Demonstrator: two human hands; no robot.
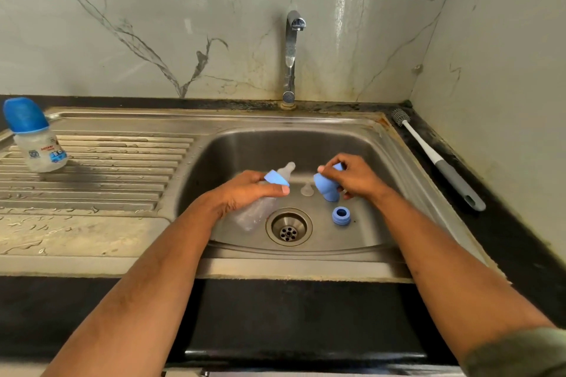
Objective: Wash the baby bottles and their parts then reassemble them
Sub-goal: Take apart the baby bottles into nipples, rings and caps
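Observation:
Over the steel sink basin (245,144), my left hand (248,190) grips a clear baby bottle (257,214) near its blue collar, with the clear teat pointing toward the tap. My right hand (355,177) holds a blue cap (327,188) upright on the basin floor. Between the hands a loose clear teat (306,189) lies in the basin. A blue screw ring (341,216) sits to the right of the drain (288,227). An assembled bottle with a blue cap (35,135) stands on the draining board at the far left.
The tap (292,55) stands behind the basin with no water running. A bottle brush (438,159) with a white and grey handle lies on the dark counter to the right. The ribbed draining board (107,174) is wet.

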